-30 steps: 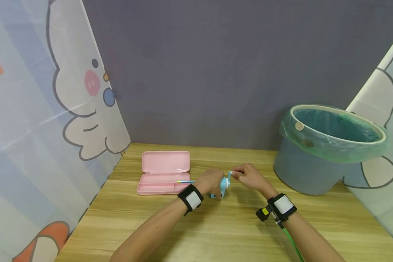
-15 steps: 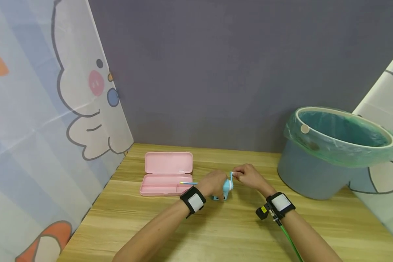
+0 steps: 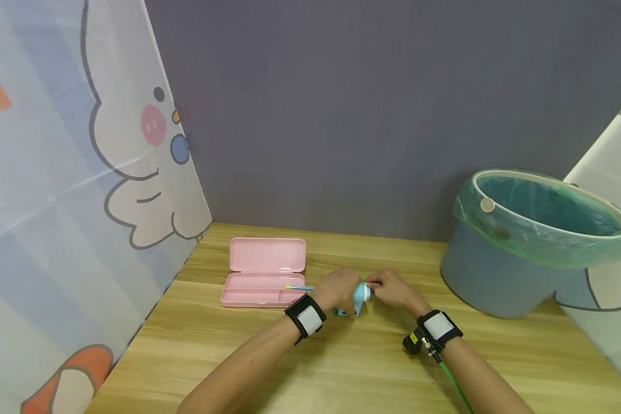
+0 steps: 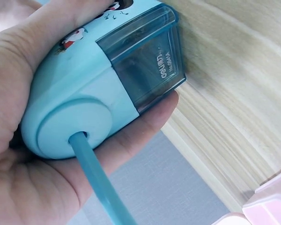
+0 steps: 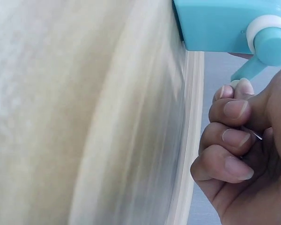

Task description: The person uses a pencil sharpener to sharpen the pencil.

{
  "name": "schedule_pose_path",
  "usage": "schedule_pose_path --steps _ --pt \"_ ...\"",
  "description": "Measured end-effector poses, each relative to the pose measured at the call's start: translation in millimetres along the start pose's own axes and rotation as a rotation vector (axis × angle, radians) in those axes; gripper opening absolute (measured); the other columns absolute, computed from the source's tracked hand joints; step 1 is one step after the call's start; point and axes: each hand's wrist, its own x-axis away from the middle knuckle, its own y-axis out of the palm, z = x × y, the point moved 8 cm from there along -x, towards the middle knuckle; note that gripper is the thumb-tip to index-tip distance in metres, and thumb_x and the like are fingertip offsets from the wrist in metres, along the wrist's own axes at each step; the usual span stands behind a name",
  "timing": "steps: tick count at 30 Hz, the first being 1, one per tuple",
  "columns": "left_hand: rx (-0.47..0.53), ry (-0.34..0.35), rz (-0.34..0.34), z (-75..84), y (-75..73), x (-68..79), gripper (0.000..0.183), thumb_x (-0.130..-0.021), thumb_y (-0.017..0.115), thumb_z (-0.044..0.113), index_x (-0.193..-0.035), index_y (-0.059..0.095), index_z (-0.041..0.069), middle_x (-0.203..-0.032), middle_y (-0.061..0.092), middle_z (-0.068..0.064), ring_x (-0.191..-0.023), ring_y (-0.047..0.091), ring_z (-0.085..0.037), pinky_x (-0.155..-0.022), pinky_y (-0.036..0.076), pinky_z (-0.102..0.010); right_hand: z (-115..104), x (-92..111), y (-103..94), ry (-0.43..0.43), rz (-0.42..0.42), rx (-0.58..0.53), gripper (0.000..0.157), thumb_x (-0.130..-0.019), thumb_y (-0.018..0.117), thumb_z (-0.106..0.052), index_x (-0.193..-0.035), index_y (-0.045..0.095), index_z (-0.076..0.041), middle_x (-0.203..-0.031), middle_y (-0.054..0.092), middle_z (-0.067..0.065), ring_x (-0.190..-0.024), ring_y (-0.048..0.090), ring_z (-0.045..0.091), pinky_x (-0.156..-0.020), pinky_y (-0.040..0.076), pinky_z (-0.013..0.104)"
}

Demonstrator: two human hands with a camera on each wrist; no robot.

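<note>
A light blue crank pencil sharpener (image 4: 79, 89) with a dark see-through shavings drawer (image 4: 150, 65) stands on the wooden table. My left hand (image 3: 337, 289) grips its body from above, thumb on one side and fingers on the other. A blue pencil (image 4: 100, 180) sticks out of the sharpener's hole; in the head view its yellow end points left over the pencil box. My right hand (image 3: 393, 287) pinches the knob of the crank handle (image 5: 250, 68) between thumb and forefinger, its other fingers curled in. The pencil's tip is hidden inside the sharpener.
An open pink pencil box (image 3: 263, 282) lies left of the sharpener, its lid tipped back. A grey bin (image 3: 483, 270) with a green plastic liner stands at the right. A grey wall panel (image 3: 331, 115) closes off the back of the table.
The crank has turned: its arm stood upright earlier and is now lower, hidden behind the right hand, which has moved slightly down. The left hand keeps its grip on the sharpener.
</note>
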Motion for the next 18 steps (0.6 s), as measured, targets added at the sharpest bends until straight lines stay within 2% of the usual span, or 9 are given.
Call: schedule_pose_path --steps 11,18 --pt "0.039 0.004 -0.002 1.5 -0.6 1.4 0.041 -0.062 0.101 0.029 -0.082 0.068 0.014 -0.076 0.063 0.007 -0.064 0.055 -0.007 -0.057 0.048 -0.021 3.1 2.1 3.8 0.021 -0.028 0.008 0.027 -0.090 0.054 0.001 -0.076 0.070 -0.015 -0.064 0.048 -0.009 -0.056 0.036 0.004 -0.056 0.030 0.020" --pt "0.051 0.008 -0.002 1.7 -1.0 1.8 0.040 -0.061 0.101 0.027 -0.079 0.068 0.014 -0.074 0.062 0.008 -0.065 0.053 -0.007 -0.058 0.047 -0.021 2.0 6.1 11.2 0.025 -0.069 0.014 0.023 -0.088 0.052 0.000 -0.078 0.069 -0.013 -0.059 0.038 -0.010 -0.052 0.030 0.004 -0.053 0.025 0.020"
